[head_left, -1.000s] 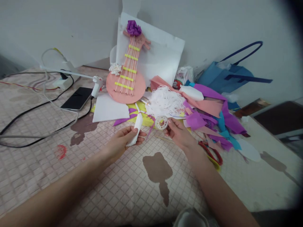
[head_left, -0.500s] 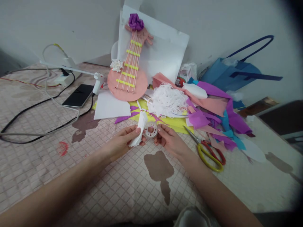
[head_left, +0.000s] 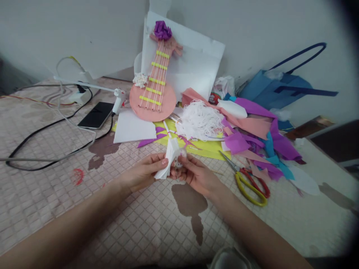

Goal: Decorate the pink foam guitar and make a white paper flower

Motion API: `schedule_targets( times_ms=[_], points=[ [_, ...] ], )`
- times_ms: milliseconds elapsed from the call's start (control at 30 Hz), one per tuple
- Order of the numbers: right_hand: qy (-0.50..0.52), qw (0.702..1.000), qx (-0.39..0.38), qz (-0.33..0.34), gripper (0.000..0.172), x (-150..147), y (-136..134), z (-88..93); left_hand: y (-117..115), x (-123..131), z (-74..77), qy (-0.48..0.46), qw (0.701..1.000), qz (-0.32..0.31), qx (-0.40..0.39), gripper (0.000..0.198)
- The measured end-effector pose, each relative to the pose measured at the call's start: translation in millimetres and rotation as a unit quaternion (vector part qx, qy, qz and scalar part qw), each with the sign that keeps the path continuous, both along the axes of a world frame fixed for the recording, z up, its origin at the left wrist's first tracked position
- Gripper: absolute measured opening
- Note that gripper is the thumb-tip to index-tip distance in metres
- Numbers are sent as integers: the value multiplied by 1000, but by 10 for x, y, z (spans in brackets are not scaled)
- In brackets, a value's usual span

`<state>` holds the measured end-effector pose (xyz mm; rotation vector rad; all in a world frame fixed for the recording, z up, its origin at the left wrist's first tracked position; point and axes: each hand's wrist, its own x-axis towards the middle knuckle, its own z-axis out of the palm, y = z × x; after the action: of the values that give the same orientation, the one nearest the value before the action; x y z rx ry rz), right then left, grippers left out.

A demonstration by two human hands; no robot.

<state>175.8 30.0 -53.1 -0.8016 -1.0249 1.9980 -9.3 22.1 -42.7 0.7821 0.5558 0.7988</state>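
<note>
Far left we have a smartphone [head_left: 95, 115] flat on the table [head_left: 140, 224], glue gun [head_left: 119, 101] just right of it. Our left hand [head_left: 147, 169] pinches folded white paper [head_left: 171, 152], thumb on top, above the table, below the pink model guitar [head_left: 168, 98]. Clear plastic spool [head_left: 178, 163] is right beside the paper; can't tell if they touch. Our right hand [head_left: 199, 173] grips the spool, thumb against fingers. Further right: white string pile [head_left: 199, 120], then scissors [head_left: 251, 189], blades parted slightly.
</note>
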Motion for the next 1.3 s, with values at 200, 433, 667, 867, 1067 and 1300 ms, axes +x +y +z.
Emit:
schedule_targets(
  times_ms=[200,433,667,867,1067,1300],
  points=[
    [-48,986,147,-59,20,63,-4,62,-9,-3,30,6,1000,-14,-3,25],
    [-83,975,163,-124,14,58,-8,45,-11,-42,-20,-36,998,-40,-42,22],
    [-95,974,194,-74,19,104,-32,116,37,-61,-77,-42,997,-53,-47,25],
    [-145,960,237,15,23,165,-23,171,53,-56,-74,-32,995,-83,-47,27],
    [-111,966,232,-23,16,144,-18,148,48,-59,-71,-19,995,-83,-50,27],
    [-149,944,211,-203,28,183,68,81,36,-64,-73,-28,994,-93,-44,27]
  ],
)
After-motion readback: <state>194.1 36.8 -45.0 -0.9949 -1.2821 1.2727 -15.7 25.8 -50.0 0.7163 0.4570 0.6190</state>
